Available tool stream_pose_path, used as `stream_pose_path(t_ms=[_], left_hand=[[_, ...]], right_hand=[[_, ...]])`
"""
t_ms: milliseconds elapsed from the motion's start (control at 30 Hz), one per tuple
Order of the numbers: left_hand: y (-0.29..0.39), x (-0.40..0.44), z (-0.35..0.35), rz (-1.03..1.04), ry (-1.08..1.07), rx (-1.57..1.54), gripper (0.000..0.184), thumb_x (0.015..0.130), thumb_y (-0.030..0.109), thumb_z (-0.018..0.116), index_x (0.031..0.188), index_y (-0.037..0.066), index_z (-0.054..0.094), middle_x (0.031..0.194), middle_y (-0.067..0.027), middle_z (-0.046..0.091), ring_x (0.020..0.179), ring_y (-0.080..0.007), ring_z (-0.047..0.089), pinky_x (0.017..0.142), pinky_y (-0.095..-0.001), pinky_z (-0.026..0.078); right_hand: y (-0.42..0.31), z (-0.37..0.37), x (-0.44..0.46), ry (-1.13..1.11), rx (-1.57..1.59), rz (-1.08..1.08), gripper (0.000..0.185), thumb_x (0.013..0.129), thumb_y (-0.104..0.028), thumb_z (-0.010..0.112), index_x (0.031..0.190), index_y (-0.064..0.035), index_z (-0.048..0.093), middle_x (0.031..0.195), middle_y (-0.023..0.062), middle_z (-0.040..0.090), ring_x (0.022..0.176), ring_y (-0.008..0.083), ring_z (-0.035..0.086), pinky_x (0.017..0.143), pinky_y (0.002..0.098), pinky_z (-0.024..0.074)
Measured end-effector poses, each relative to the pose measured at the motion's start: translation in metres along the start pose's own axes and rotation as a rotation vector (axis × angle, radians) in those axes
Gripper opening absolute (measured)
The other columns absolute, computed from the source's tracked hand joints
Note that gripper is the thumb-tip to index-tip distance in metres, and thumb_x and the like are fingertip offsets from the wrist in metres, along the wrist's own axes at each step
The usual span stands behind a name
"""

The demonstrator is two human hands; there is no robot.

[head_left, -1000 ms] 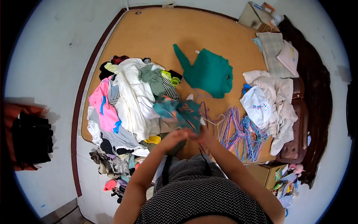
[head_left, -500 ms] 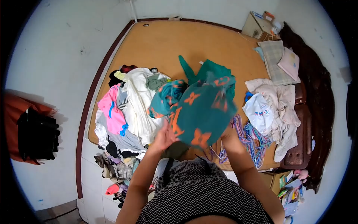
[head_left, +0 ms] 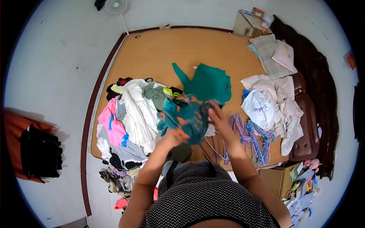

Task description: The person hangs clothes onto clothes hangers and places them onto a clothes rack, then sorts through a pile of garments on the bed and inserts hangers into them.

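Bunched up between my hands is a teal garment with orange flower patterns [head_left: 186, 117], blurred in places by motion. My left hand [head_left: 173, 137] is closed on its lower left side. At its upper right edge, my right hand [head_left: 217, 117] grips the cloth with bent fingers. Just beyond lies a plain green garment [head_left: 209, 85], spread on the tan mattress [head_left: 159, 49] with one sleeve pointing to the upper left. The exact kind of the patterned garment cannot be made out.
A heap of clothes, including a white garment [head_left: 138, 110] and a pink garment [head_left: 112, 119], lies left. Clothes hangers [head_left: 258, 144] lie right, near a white printed bag [head_left: 259, 110] and crumpled bedding [head_left: 283, 95]. An open cardboard box [head_left: 272, 178] stands at the lower right.
The patterned garment was spread wide and is now gathered into a smaller bundle. My right hand has moved up and left onto its edge. The camera view has shifted slightly.
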State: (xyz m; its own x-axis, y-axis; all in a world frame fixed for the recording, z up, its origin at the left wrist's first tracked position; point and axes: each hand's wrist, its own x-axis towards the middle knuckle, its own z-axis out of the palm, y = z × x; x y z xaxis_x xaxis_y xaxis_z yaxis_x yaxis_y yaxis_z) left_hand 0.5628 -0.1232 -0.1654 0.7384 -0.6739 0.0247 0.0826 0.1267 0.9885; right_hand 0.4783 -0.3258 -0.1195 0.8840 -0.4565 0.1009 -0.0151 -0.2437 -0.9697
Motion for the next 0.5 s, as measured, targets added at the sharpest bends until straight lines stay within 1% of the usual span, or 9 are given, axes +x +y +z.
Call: stream_pose_path(t_ms=[67,100,167,200,233,267,300,433,500], left_hand=[[0.009,-0.008,0.019,0.113,-0.145,0.469,0.047,0.081,0.014,0.059,0.124,0.003,0.045,0.120,-0.0127,0.053,0.111,-0.0269,0.050,0.098,-0.0403,0.036],[0.018,-0.009,0.024,0.116,-0.148,0.471,0.047,0.081,0.014,0.059,0.124,0.003,0.045,0.120,-0.0127,0.053,0.111,-0.0269,0.050,0.098,-0.0403,0.036],[0.035,-0.012,0.030,0.402,-0.159,0.766,0.056,0.077,0.025,0.065,0.125,0.004,0.045,0.121,-0.0141,0.052,0.114,-0.0284,0.048,0.099,-0.0408,0.034],[0.035,-0.017,0.026,0.400,-0.150,0.769,0.056,0.077,0.025,0.065,0.125,0.004,0.045,0.121,-0.0141,0.052,0.114,-0.0284,0.048,0.099,-0.0408,0.034],[0.034,-0.026,0.020,0.398,-0.154,0.777,0.055,0.076,0.027,0.066,0.123,0.005,0.048,0.120,-0.0133,0.053,0.113,-0.0293,0.049,0.098,-0.0409,0.036],[0.032,-0.034,0.014,0.399,-0.163,0.783,0.054,0.075,0.030,0.067,0.121,0.006,0.052,0.119,-0.0125,0.055,0.112,-0.0302,0.050,0.097,-0.0411,0.037],[0.027,-0.039,0.010,0.232,-0.188,0.736,0.047,0.075,0.030,0.068,0.114,0.007,0.058,0.115,-0.0098,0.058,0.109,-0.0306,0.053,0.094,-0.0401,0.040],[-0.027,-0.051,-0.035,0.395,-0.051,0.821,0.036,0.078,0.026,0.065,0.108,0.005,0.062,0.112,-0.0076,0.060,0.106,-0.0285,0.055,0.091,-0.0380,0.043],[-0.054,-0.041,-0.061,0.251,-0.001,0.485,0.038,0.086,0.012,0.057,0.122,0.005,0.050,0.118,-0.0099,0.055,0.107,-0.0228,0.053,0.092,-0.0348,0.044]], right_hand=[[-0.019,0.016,-0.003,-0.319,0.857,0.420,0.055,0.087,-0.033,0.061,0.132,-0.0064,0.044,0.127,0.0082,0.051,0.113,0.0200,0.049,0.091,0.0370,0.0414],[-0.025,0.016,-0.001,-0.462,0.946,0.676,0.058,0.088,-0.029,0.060,0.136,-0.0068,0.035,0.132,0.0045,0.044,0.119,0.0186,0.042,0.095,0.0350,0.0370],[-0.015,0.015,0.004,-0.408,0.765,0.546,0.054,0.089,-0.026,0.058,0.135,-0.0071,0.037,0.131,0.0043,0.045,0.115,0.0189,0.045,0.093,0.0354,0.0392],[-0.002,0.017,0.009,-0.356,0.586,0.421,0.049,0.090,-0.023,0.057,0.134,-0.0075,0.039,0.130,0.0042,0.045,0.112,0.0192,0.048,0.090,0.0358,0.0415],[0.054,0.027,0.028,-0.131,0.549,0.696,0.035,0.091,-0.018,0.055,0.124,-0.0061,0.049,0.121,0.0040,0.053,0.102,0.0178,0.054,0.083,0.0348,0.0457],[0.037,0.023,0.027,-0.133,0.548,0.695,0.035,0.091,-0.018,0.055,0.124,-0.0061,0.049,0.121,0.0040,0.053,0.102,0.0178,0.054,0.083,0.0348,0.0457],[-0.002,0.015,0.020,-0.111,0.652,0.570,0.029,0.091,-0.017,0.054,0.118,-0.0053,0.053,0.114,0.0040,0.057,0.096,0.0171,0.056,0.078,0.0335,0.0468],[-0.032,0.024,0.017,-0.027,0.734,0.276,0.016,0.091,-0.016,0.054,0.098,-0.0040,0.062,0.089,0.0026,0.064,0.078,0.0145,0.059,0.068,0.0297,0.0470],[-0.030,0.026,0.020,-0.032,0.735,0.243,0.016,0.091,-0.017,0.055,0.093,-0.0035,0.063,0.085,0.0030,0.064,0.073,0.0132,0.058,0.064,0.0289,0.0458]])
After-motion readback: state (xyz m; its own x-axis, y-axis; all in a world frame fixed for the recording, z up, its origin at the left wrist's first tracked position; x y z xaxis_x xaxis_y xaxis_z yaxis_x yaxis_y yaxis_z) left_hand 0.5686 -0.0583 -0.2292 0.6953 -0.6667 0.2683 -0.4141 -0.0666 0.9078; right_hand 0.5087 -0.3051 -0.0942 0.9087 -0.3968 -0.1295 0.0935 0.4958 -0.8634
